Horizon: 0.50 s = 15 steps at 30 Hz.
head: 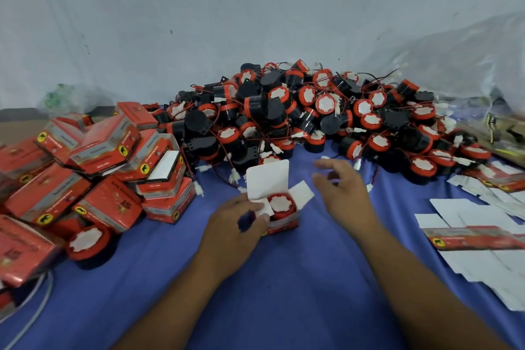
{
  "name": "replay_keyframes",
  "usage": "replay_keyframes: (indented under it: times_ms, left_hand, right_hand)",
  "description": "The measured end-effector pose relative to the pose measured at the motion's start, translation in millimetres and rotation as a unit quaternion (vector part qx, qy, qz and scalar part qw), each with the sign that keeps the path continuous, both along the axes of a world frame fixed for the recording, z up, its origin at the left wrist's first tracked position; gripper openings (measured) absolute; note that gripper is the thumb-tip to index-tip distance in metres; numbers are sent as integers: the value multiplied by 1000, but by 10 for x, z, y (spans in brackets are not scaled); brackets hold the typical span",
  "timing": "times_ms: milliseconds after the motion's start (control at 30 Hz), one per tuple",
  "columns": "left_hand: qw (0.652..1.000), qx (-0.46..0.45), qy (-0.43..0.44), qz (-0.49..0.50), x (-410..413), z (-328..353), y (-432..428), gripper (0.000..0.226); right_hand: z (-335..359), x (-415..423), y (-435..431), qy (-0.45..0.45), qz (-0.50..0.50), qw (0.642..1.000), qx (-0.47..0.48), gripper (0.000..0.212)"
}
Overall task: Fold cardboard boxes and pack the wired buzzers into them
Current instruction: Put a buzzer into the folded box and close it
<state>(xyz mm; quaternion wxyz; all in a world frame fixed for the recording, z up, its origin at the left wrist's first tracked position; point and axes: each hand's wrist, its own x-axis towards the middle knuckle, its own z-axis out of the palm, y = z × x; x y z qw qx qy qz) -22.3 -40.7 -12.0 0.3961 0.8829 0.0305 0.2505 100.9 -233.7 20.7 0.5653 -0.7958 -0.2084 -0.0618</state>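
A small red cardboard box (285,221) stands on the blue cloth (284,278) with its white lid flap (267,179) raised. Inside it sits a buzzer (280,204) with a red rim and white face. My left hand (237,224) grips the box's left side, fingers on a side flap. To the right of the box my right hand (343,185) hovers with loosely curled fingers, holding nothing. Behind lies a big heap of black-and-red wired buzzers (306,113).
Several closed red boxes (93,167) are piled at the left, with a loose buzzer (89,241) in front of them. Flat unfolded box blanks (477,233) lie at the right. A clear plastic bag (468,60) rises at the back right against the wall.
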Motion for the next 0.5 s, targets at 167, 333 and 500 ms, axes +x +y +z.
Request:
replay_keyframes:
  times_ms: [167, 333, 500]
  left_hand:
    - [998, -33, 5, -45, -2, 3, -12, 11]
    - [995, -78, 25, -58, 7, -2, 29, 17]
    - [991, -117, 27, -64, 5, -8, 12, 64]
  right_hand:
    - [-89, 35, 39, 235, 149, 946, 169, 27]
    - [-227, -48, 181, 173, 179, 968, 42, 22]
    - [-173, -76, 136, 74, 212, 974, 18, 52]
